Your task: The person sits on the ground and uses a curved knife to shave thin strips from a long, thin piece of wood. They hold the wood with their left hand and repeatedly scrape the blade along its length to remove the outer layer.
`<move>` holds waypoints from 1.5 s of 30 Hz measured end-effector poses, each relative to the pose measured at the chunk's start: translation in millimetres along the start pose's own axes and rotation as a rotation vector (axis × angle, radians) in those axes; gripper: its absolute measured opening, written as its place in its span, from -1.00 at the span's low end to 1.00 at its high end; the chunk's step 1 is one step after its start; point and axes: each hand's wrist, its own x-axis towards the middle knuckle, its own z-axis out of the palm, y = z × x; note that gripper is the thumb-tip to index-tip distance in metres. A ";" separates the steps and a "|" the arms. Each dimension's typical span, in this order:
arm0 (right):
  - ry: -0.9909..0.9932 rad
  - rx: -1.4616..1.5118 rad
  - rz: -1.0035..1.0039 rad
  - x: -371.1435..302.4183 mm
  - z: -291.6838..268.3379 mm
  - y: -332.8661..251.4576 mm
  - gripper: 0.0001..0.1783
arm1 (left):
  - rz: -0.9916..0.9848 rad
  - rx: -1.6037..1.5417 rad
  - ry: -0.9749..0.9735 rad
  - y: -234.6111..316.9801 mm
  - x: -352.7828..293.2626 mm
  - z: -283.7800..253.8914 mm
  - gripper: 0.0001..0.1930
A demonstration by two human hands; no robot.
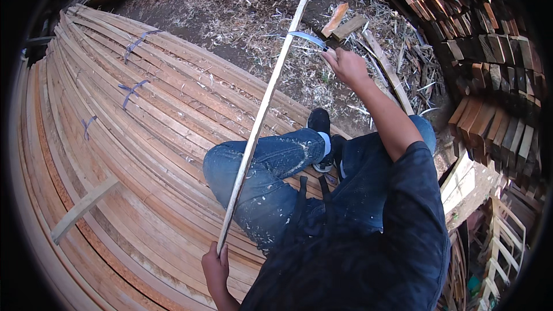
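A long, thin wooden strip point(266, 105) slants across my left thigh, running up and away past the top edge of the picture. My left hand point(215, 266) is closed round its near end, low in the view. In my right hand point(349, 68), fingers wrapped round the handle, is a sickle with a curved silver blade point(308, 38). The blade's tip reaches the strip's far part and seems to touch its right side. My right arm is stretched forward over my right leg.
Long boards point(144, 155) lie stacked under me and to my left, some tied with dark bands point(133, 93). A short wood piece point(85, 208) lies across them. Shavings point(230, 34) cover the ground ahead, with offcuts point(349, 27) nearby. Stacked timber point(489, 129) rises at the right.
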 end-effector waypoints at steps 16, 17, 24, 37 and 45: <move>0.005 -0.012 0.026 31.7 -4.1 -7.5 -0.33 | 0.016 0.045 0.040 -0.7 0.0 6.5 -0.76; -0.050 -0.025 -0.120 22.2 -1.1 -18.1 -0.34 | 0.002 0.043 0.014 -3.2 -1.8 5.2 -0.75; -0.011 -0.006 -0.190 26.7 7.6 -17.3 -0.31 | 0.017 0.015 0.017 0.7 -1.7 7.0 -0.76; -0.125 -0.058 -0.207 46.9 9.1 12.7 -0.33 | 0.022 0.051 0.011 7.7 -1.7 9.5 -0.74; -0.077 -0.126 -0.154 47.1 -6.8 14.9 -0.33 | 0.014 0.019 -0.007 5.5 1.4 7.4 -0.75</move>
